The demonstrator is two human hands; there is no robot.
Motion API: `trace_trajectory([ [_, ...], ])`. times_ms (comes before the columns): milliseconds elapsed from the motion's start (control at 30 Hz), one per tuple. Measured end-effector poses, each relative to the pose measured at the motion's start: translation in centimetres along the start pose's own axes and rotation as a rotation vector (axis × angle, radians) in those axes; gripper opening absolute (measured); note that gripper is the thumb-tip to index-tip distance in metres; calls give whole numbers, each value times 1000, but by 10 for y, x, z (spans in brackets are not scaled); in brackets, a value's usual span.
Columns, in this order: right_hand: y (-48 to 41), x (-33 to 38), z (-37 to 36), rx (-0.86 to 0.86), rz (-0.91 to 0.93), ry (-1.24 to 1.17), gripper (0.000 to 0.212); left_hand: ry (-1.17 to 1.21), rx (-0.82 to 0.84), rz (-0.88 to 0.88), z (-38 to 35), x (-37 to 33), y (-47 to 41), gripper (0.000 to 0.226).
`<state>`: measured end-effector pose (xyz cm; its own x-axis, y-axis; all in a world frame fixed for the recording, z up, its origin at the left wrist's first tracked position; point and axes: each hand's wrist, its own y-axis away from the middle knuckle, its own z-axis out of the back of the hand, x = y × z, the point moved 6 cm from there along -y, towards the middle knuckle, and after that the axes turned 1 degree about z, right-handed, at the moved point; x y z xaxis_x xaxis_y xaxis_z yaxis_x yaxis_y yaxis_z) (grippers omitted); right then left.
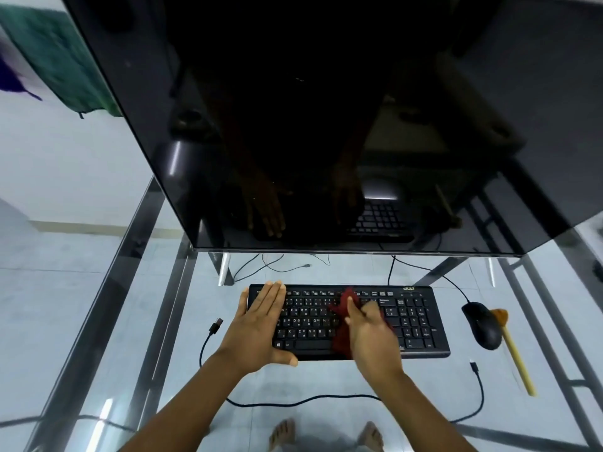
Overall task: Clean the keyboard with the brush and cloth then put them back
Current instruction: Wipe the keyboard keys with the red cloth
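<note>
My left hand (261, 324) lies flat and open across the left end of the black keyboard (414, 321), fingers straight and together, thumb hooked along the near edge, holding nothing, just pressing down on it. My right hand (368, 331) is over the middle of the keys with the dark red cloth (342, 337) bunched under it; the fingers are partly curled with the index pointing up the frame, and the cloth sticks out past my fingertips toward the function row and down below my palm to the keyboard's near edge. (How tightly I'm pinching it I honestly can't tell, the palm hides that.)

The keyboard sits in the lower centre of the frame on a glass desk (326, 380), so you can see my bare feet (284, 433) through it at the bottom. To the right of the keyboard is a black mouse (482, 326), and the brush (517, 360) lies just beyond it at the right of the frame, its yellow handle pointing toward the lower right and its brownish head partly tucked behind the mouse. A loose black cable (303, 402) snakes across the glass below my arms. The big dark monitor (326, 125) fills the upper half of the frame, with both hands reflected in it.
</note>
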<state>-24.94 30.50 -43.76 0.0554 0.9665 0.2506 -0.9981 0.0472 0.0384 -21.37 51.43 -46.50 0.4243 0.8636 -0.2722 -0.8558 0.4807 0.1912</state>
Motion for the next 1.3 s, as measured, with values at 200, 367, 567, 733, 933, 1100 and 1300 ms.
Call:
trace_trajectory([
  [200, 44, 24, -21, 225, 254, -205, 37, 3, -5, -8, -2, 1, -2, 137],
  [367, 50, 31, -26, 93, 124, -230, 46, -11, -3, 1, 2, -1, 0, 136],
  [567, 24, 11, -13, 77, 48, -106, 36, -28, 5, -11, 3, -3, -1, 138],
  [733, 12, 33, -12, 73, 55, -94, 41, -48, 29, -12, 0, 0, -1, 138],
  [933, -44, 4, 3, 74, 111, 25, 34, -11, 20, -17, 1, -2, -1, 138],
  [1100, -28, 75, -28, 120, 274, 13, 33, 1, 28, -11, -2, 1, -1, 138],
  [1300, -53, 33, 1, 59, 50, 61, 37, 59, -26, -17, 4, -3, -1, 142],
])
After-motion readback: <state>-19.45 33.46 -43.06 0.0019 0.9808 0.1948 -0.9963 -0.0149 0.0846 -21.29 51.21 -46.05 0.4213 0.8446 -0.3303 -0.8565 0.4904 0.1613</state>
